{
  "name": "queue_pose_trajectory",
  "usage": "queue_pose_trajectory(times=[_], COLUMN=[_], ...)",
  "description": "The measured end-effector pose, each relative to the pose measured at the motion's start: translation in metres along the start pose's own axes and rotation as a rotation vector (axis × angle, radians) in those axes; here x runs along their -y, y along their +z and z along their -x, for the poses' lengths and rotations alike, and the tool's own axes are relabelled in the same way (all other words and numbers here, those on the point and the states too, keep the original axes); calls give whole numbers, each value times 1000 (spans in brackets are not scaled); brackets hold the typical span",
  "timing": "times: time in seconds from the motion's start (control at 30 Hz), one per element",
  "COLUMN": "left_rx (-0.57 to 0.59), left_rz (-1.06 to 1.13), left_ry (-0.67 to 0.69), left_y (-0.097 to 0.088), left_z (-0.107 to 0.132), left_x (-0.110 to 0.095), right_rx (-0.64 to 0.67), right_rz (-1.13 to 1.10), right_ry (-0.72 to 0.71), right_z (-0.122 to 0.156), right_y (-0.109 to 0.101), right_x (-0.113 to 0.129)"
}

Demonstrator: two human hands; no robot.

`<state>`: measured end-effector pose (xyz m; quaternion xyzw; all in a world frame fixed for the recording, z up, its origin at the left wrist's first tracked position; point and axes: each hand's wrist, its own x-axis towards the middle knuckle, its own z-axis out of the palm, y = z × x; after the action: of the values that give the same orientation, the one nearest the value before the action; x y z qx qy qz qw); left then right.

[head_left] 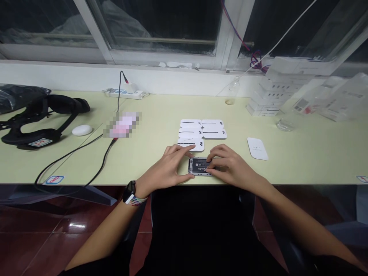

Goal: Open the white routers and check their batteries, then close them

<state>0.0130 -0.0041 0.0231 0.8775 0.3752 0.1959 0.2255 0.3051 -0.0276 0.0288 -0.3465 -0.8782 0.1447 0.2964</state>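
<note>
At the table's front edge lies a small open-backed electronic device [190,167] with a light frame. Inside it shows a black battery [198,165] with "mAh" printed on it, upside down from where I sit. My left hand [174,166] spans the device's left end, thumb at the near corner and fingers at the far one. The fingers of my right hand [225,165] are bent together over the battery's right part, hiding that end. Just beyond my left fingers, a white rounded panel [184,145] with a black line and a "W" mark lies flat.
Several matching white panels [214,128] lie together behind it. One plain white cover [257,148] is to the right. White boxes [267,96], a clear bottle [232,92] and a power strip [126,93] stand at the back. Cables [105,163] and a black headset [46,119] occupy the left.
</note>
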Motion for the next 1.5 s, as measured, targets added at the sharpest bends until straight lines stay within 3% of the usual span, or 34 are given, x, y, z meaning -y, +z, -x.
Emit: queue_pose_trajectory(times=[0.13, 0.23, 0.37, 0.5, 0.67, 0.77, 0.83, 0.93, 1.0, 1.07, 1.23, 1.5], left_rx=[-2, -6, -9, 1, -2, -9, -8, -8, -11, -14, -27, -23], left_rz=[-3, 8, 25, 30, 25, 25, 29, 31, 27, 21, 18, 4], left_ry=[4, 2, 9, -5, -6, 0, 2, 0, -3, 1, -2, -16], left_y=[-1, 0, -1, -2, -2, -2, -2, -3, -3, -2, -1, -1], left_z=[0, 1, 0, 0, 0, 0, 0, 0, 0, 0, 0, 0], left_x=[1, 2, 1, -1, -2, -2, -3, -3, -3, -3, -3, -2], right_rx=[-192, -363, -311, -199, -306, -362, -357, -327, -238, -164, -10, 51], right_rz=[204, 504, 670, 560, 382, 280, 226, 154, 82, 103, 185, 225], right_ry=[190, 545, 902, 1040, 973, 871, 722, 374, 178, 75, 43, 66], right_z=[17, 34, 50, 52, 52, 49, 43, 31, 22, 13, 2, 3], right_y=[-23, -42, -59, -60, -62, -60, -54, -35, -17, 2, 27, 26], right_x=[-23, -51, -74, -81, -94, -90, -75, -39, -13, 6, 27, 29])
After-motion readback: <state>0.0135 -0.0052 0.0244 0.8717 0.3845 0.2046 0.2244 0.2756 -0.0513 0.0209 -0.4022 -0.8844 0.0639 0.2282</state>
